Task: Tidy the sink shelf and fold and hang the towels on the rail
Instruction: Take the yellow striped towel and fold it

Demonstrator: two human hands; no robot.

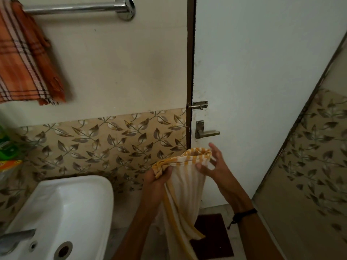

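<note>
- Head view: a small bathroom corner, with a cream wall above a band of leaf-patterned tile (105, 139), and a white door (262, 72) to the right carrying a bolt (199, 105) and a lever handle (205, 130).
- The white sink (78, 209) sits at lower left; its basin looks bare apart from the drain hole, and a grey tap (15, 239) juts in at its near edge.
- At the left edge, green and orange packages (8, 152) show only partly (too blurred to identify).
- A chrome rail (75, 8) runs along the top; an orange checked towel (22, 59) hangs over its left part, and the right stretch up to the wall mount is bare.
- The left hand (158, 180) is closed on a bunched corner of the yellow-and-white striped towel (185, 184).
- The right hand (212, 164) pinches the towel's top edge beside it, fingers spread; the cloth hangs down between the forearms, in front of the door and above a dark mat (212, 235).
</note>
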